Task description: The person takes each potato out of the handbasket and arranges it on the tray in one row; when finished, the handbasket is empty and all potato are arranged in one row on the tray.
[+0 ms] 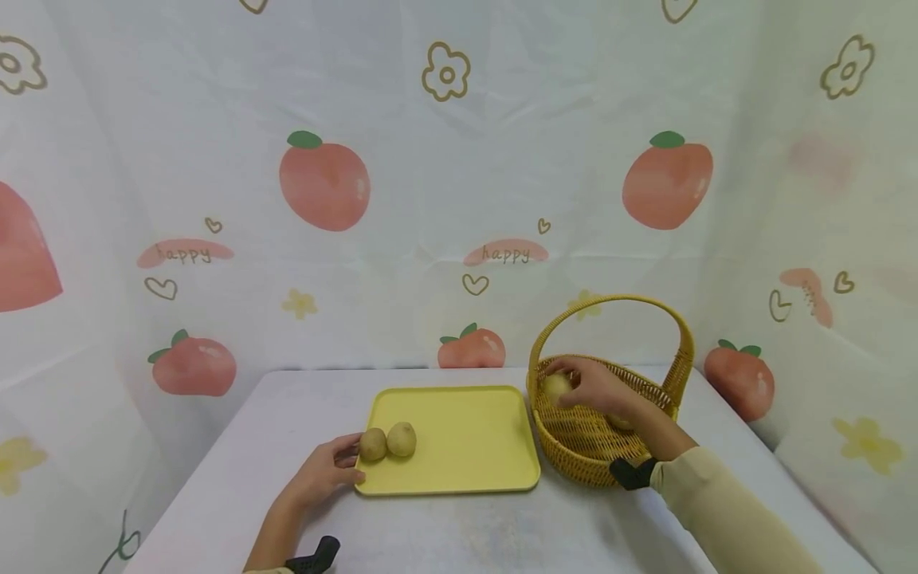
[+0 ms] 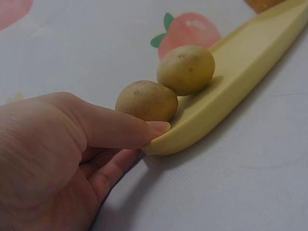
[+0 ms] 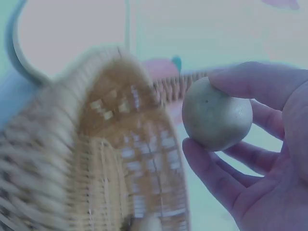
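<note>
right hand point(image 1: 597, 385) holds a potato point(image 3: 216, 115) (left hand point(image 1: 324, 472) grips the tray point(image 1: 466, 438)).

A white surface point(image 1: 308, 410) with a fabric-like look reaches out below both hands. Directly on it lies a shallow yellow tray point(image 1: 466, 438), its near end touched by the left hand point(image 1: 326, 470) and the rest stretching toward the right. Just beside its far end, beneath the right hand point(image 1: 591, 383), stands a woven basket point(image 1: 581, 466) with a tall arched handle.
</note>
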Motion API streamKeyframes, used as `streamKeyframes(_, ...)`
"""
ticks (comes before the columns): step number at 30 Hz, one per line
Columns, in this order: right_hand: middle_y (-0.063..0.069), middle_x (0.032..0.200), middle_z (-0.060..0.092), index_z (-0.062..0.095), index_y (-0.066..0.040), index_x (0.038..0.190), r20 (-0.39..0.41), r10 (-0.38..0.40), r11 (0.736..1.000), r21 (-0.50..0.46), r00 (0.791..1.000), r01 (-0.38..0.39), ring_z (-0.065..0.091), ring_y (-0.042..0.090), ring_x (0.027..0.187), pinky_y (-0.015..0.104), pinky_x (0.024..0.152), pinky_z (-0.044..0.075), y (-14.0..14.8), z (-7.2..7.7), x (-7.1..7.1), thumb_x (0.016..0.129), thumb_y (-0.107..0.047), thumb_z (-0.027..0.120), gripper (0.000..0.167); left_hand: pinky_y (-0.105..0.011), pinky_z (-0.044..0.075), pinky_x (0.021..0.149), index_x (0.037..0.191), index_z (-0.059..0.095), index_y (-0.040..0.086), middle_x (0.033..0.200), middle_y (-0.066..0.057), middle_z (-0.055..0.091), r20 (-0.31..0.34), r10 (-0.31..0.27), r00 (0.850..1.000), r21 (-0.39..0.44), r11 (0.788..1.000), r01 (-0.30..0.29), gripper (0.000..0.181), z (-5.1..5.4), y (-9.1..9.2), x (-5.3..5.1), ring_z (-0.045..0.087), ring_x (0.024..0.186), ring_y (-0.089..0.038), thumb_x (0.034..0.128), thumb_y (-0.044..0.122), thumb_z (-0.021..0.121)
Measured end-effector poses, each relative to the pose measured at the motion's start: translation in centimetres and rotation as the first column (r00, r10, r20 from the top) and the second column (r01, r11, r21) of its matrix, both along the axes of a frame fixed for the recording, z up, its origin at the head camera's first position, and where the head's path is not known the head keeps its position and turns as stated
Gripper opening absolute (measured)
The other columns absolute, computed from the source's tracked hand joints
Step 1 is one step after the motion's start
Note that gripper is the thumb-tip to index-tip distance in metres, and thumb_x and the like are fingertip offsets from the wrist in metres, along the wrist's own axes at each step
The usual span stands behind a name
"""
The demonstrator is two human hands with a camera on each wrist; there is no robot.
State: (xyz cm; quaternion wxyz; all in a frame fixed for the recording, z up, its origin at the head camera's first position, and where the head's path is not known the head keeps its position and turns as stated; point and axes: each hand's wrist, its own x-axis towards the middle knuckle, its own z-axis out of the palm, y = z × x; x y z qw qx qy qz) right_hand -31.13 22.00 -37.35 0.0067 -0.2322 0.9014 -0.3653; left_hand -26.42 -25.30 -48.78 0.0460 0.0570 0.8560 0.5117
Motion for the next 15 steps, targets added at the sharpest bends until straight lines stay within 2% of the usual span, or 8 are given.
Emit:
streamKeyframes(4,0.006,0.109,0.060,0.065,-0.013,0.117,-0.046,0.006,1.000,0.010,0.999,-0.005,0.056,0.021,0.085,0.033,0.068,0.050,-1.2,0.0,1.6,0.074,-0.012,0.080,0.046,-0.042,0.051,0.096,0.137,0.046,-0.010,0.130,-0.027,0.055,0.011,0.015,1.000,-0.005,1.000,-0.015,0.073,-0.1,0.0,-0.1,0.057,0.116,-0.040,0.0725,-0.003,0.078)
streamKeyframes(7,0.007,0.110,0.060,0.064,-0.010,0.117,-0.087,0.046,0.999,0.007,0.995,-0.046,0.059,0.024,0.090,0.032,0.069,0.053,-2.2,0.1,2.7,0.074,-0.014,0.081,0.046,-0.042,0.051,0.096,0.137,0.046,-0.009,0.130,-0.027,0.055,0.015,0.020,1.000,-0.004,1.000,-0.020,0.072,-0.1,0.0,-0.1,0.057,0.116,-0.039,0.0726,-0.004,0.078)
streamKeyframes(11,0.008,0.113,0.060,0.063,-0.009,0.118,-0.092,0.077,0.997,-0.024,0.993,-0.080,0.062,0.026,0.095,0.029,0.069,0.055,-3.6,-0.3,3.7,0.075,-0.015,0.080,0.047,-0.042,0.051,0.095,0.137,0.047,-0.009,0.129,-0.026,0.056,0.008,0.020,1.000,-0.007,1.000,-0.020,0.072,-0.1,0.0,-0.1,0.058,0.115,-0.039,0.0724,-0.004,0.078)
streamKeyframes(15,0.006,0.114,0.059,0.064,-0.009,0.119,-0.068,0.083,0.993,-0.076,0.994,-0.089,0.060,0.025,0.096,0.027,0.071,0.056,-5.1,-1.1,4.1,0.076,-0.013,0.079,0.046,-0.042,0.052,0.094,0.137,0.045,-0.011,0.128,-0.028,0.055,-0.008,-0.002,1.000,0.007,1.000,0.002,0.072,0.0,0.0,0.0,0.058,0.115,-0.041,0.0724,-0.005,0.077)
